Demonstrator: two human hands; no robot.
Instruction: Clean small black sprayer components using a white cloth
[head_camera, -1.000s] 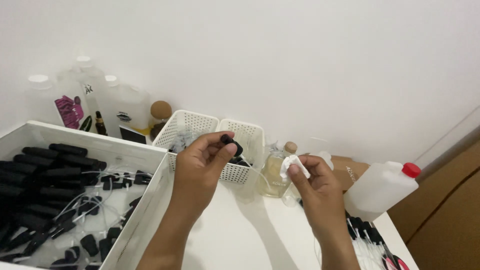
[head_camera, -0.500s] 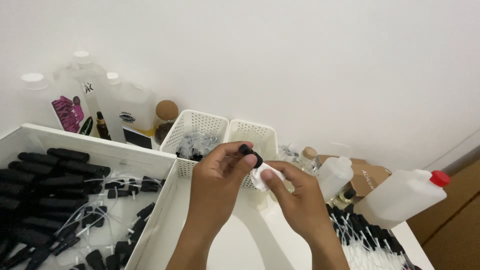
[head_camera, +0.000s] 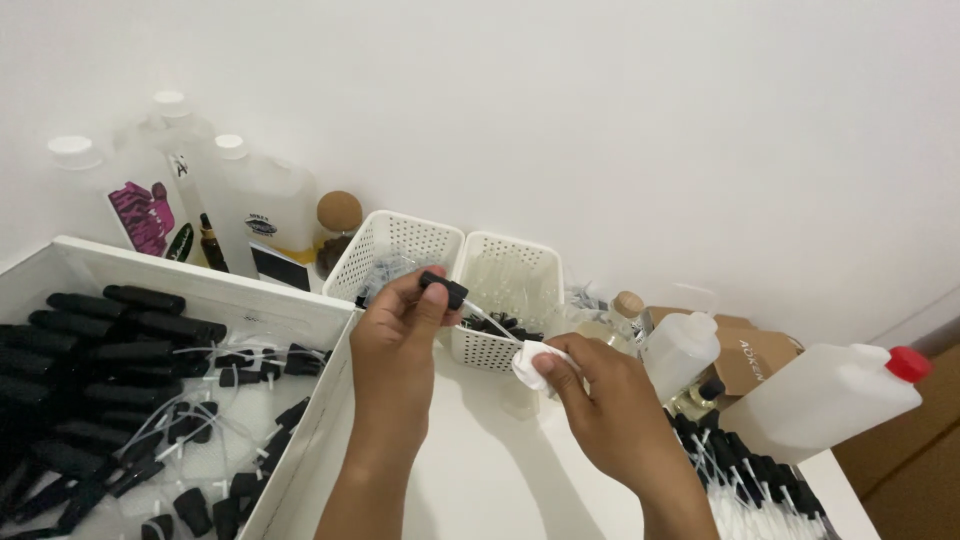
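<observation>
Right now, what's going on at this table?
A person is working with both bare hands above a white table. The left hand pinches the black cap of a dropper, whose thin clear tube slants down into a small white wipe pinched by the right hand. Behind stand two white perforated baskets; a white tray of black bottles and droppers sits to the left, and white plastic jugs to the right.
</observation>
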